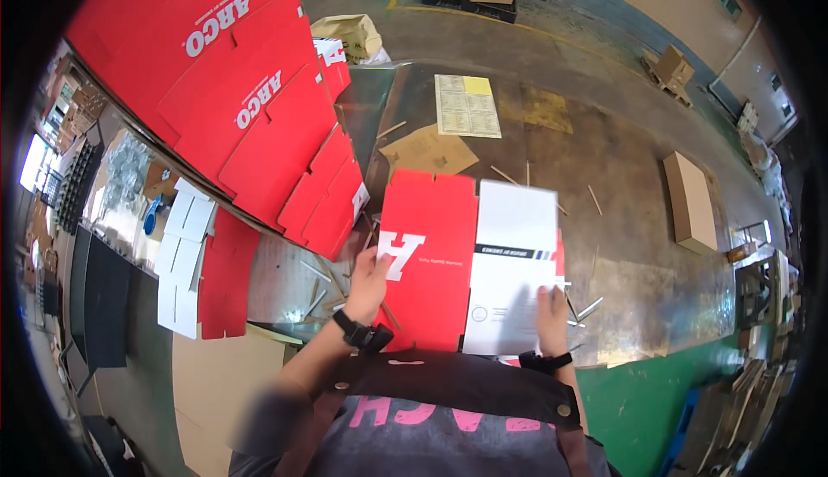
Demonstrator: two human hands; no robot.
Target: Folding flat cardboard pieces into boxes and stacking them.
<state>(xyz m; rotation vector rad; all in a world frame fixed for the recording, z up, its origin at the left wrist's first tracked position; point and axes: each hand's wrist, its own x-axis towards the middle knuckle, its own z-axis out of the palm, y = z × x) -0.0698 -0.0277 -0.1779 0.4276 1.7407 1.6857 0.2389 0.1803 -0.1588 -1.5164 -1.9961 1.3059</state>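
Observation:
A flat cardboard carton blank (431,304) is spread in front of my chest over the table. Its left panel is red with a white printed mark; its right panel is white with a dark band. My left hand (371,282) grips the red panel's left edge, thumb on the face. On the right edge of the white panel, my right hand (551,311) has its fingers mostly behind the board. A strip of red shows behind that edge; whether it belongs to another sheet I cannot tell. Each wrist bears a black strap with a small device.
Large red carton sheets (259,89) stand layered at the left, near my left arm. Below them hangs a white and red blank (183,261). The brown table (638,304) carries a printed paper (467,106), a brown cardboard piece (431,149), scattered thin strips and a long brown box (690,203).

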